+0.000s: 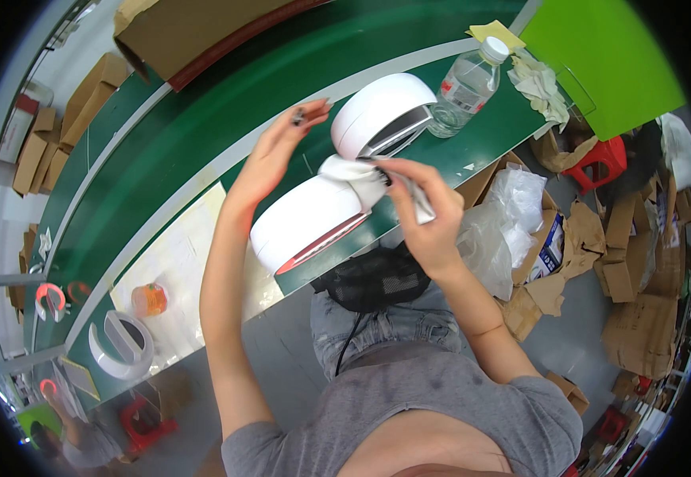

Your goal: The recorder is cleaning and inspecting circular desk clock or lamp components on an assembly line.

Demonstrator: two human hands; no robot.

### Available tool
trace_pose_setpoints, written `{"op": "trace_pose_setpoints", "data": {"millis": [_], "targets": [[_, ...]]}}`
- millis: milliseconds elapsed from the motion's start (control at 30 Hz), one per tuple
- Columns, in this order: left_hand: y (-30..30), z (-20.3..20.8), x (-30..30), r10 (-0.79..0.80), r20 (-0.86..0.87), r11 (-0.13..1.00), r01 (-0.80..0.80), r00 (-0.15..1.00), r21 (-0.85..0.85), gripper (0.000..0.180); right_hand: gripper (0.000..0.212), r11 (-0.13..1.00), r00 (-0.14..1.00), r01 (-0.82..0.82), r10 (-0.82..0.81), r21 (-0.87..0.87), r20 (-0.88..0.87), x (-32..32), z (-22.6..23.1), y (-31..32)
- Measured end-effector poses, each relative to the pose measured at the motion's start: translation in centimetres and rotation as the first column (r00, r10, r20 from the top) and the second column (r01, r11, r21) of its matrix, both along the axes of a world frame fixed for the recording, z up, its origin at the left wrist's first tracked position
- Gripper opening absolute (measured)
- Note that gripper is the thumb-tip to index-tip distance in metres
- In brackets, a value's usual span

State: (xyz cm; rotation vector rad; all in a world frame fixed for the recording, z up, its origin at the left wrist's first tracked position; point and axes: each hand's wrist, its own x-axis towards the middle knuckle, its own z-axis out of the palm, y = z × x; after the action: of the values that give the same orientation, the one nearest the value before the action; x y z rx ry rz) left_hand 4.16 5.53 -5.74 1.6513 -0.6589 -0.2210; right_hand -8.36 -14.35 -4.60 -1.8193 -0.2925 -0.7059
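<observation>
A white rounded appliance housing (pixel 301 219) with a reddish-orange lower edge lies on the green workbench in front of me. My right hand (pixel 425 199) pinches a white cloth (pixel 353 176) against the housing's upper right end. Above the housing, my left hand (pixel 278 147) is raised with its fingers stretched out, holding nothing. A second white housing (pixel 377 111) with a dark recessed panel stands just beyond, close to both hands.
A clear plastic bottle (pixel 464 87) stands behind the second housing, near crumpled cloths (pixel 540 83). An orange jar (pixel 149 300) and a C-shaped white device (pixel 123 346) sit at the left. Cardboard boxes (pixel 639 334) and plastic bags (pixel 512 207) crowd the floor at right.
</observation>
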Motion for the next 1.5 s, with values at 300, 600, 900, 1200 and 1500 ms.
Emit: {"op": "trace_pose_setpoints", "data": {"millis": [300, 600, 900, 1200, 1500], "targets": [[7.1, -2.2, -14.1, 0.326, 0.105, 0.942, -0.332, 0.940, 0.053, 0.086, 0.032, 0.895, 0.927, -0.169, 0.286, -0.412, 0.242, -1.2, 0.6, 5.5], [4.2, -7.7, -14.9, 0.566, 0.061, 0.809, -0.541, 0.822, -0.229, 0.069, 0.029, 0.914, 0.951, -0.115, 0.214, -0.389, 0.222, -1.1, 1.5, 5.4], [3.8, -7.5, -15.2, 0.624, 0.177, 0.779, -0.588, 0.761, -0.220, 0.070, 0.025, 0.926, 0.952, 0.203, -0.110, -0.319, 0.285, -0.2, 2.6, 2.6], [3.5, -8.3, -15.6, 0.663, 0.222, 0.748, -0.620, 0.715, -0.237, 0.073, 0.031, 0.827, 0.905, -0.166, 0.344, -0.536, 0.251, -0.4, 2.6, 5.6], [3.4, -8.6, -15.4, 0.623, 0.164, 0.769, -0.561, 0.765, -0.307, 0.073, 0.028, 0.822, 0.940, -0.092, 0.258, -0.561, 0.224, 0.5, 2.5, 4.6]]}}
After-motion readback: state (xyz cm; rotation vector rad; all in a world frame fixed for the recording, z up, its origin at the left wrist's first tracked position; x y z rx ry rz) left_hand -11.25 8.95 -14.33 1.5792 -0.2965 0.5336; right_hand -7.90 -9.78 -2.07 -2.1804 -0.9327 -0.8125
